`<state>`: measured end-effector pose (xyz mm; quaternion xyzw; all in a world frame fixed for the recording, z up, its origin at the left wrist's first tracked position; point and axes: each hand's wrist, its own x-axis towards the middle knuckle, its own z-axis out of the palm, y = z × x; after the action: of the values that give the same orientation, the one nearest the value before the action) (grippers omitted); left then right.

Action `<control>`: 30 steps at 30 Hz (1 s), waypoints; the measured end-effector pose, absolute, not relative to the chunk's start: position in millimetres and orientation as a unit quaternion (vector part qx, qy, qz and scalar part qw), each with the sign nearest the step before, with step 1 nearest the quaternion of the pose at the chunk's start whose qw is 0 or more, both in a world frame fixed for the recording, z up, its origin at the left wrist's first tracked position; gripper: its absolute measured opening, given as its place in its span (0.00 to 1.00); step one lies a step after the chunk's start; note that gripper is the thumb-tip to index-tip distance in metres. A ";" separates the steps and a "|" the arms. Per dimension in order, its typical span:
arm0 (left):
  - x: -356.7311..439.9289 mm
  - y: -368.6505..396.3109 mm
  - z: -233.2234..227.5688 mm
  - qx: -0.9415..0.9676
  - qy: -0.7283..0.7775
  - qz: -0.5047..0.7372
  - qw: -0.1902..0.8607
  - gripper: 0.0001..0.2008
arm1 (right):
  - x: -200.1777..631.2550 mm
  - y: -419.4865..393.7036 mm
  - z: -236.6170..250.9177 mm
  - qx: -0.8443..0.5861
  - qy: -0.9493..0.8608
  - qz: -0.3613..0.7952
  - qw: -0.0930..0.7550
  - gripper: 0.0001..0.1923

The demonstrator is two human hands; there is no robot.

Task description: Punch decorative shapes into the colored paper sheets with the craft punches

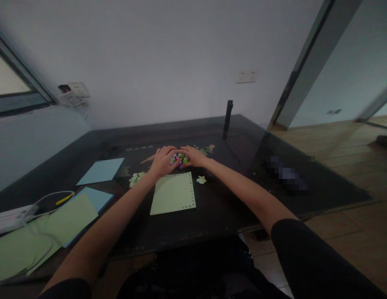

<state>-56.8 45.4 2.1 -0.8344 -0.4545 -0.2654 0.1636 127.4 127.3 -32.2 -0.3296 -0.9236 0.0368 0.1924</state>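
Head view: at frame centre my left hand [162, 161] and right hand [195, 156] curl around the colourful toy [180, 158], just beyond the green sheet's [173, 193] perforated top edge; bare table [230, 199] spreads right.

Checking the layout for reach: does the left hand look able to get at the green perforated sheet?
Probably yes. The left hand rests just beyond the green perforated sheet, and nothing lies between them on the dark table.
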 end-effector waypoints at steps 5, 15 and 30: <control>-12.0 -14.8 14.2 -0.887 -0.315 -0.310 0.132 0.08 | 160.0 85.5 -11.4 -0.264 -0.923 0.010 0.280 0.17; 24.5 -103.7 -28.2 -0.976 -0.087 -0.199 0.018 0.11 | 226.8 -40.3 -28.6 -0.009 -0.978 0.019 0.209 0.20; 21.0 -105.1 -42.6 -0.989 -0.049 -0.135 -0.027 0.09 | 197.9 -62.1 -47.6 0.112 -0.974 0.069 0.187 0.18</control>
<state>21.0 -105.1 -42.6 -0.9892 -0.0490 -0.1355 -0.0274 197.9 -62.1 -47.6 0.1116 -0.9735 0.0690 0.1873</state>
